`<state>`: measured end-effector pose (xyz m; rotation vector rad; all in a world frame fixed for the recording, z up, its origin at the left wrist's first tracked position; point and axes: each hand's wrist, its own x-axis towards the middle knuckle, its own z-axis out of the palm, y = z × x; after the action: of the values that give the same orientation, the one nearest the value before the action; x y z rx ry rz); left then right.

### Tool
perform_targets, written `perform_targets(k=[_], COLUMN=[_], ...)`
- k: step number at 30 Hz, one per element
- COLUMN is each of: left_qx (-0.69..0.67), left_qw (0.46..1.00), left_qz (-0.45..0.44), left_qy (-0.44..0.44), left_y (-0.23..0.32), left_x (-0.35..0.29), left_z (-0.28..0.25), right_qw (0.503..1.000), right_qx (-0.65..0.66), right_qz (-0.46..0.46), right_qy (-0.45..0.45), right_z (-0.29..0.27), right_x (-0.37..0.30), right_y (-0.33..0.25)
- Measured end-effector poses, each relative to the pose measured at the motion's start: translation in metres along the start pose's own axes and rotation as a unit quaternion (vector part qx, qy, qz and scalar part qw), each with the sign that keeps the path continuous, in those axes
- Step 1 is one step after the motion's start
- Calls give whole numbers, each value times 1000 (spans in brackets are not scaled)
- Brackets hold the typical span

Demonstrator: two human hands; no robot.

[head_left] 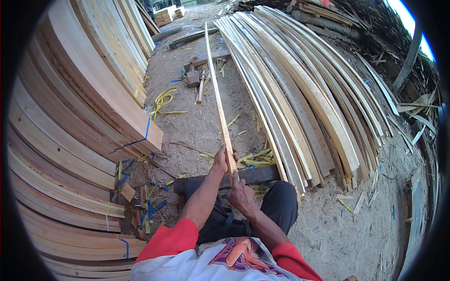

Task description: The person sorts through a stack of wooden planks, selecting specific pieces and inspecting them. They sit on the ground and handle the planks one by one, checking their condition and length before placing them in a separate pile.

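Note:
A long, thin wooden strip (217, 93) points away from me, its far end narrowing in the view near the top. My left hand (221, 160) is wrapped round it a little ahead of its near end, fingertips showing on the right side. Closer to my body, my right hand (241, 193) is closed at the near end of the same strip, one finger lying up along the wood. The strip passes above a dark timber (211, 181) that lies crosswise by my knees.
Long boards (300, 89) lie side by side on the right. Stacked planks (93, 93) rise on the left, tied with blue strapping. A mallet-like wooden block (193, 78), a short stick (201, 86) and yellow strapping (162, 100) lie on the ground between. Wood scraps are scattered about.

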<state>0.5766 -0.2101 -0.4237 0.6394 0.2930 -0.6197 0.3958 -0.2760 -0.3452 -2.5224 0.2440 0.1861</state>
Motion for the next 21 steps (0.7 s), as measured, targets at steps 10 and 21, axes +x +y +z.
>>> perform_targets(k=[10,21], left_qx=[221,581], left_qw=[950,761], left_qz=[-123,-77], left_qy=[186,278], left_y=[-147,-161], left_x=[-58,-73], left_z=[-160,-186], right_qw=[959,938], right_qx=[270,34], right_qz=[51,300], right_qy=[73,171], right_z=[-18,-52], right_x=[-26,74], right_y=[138,417])
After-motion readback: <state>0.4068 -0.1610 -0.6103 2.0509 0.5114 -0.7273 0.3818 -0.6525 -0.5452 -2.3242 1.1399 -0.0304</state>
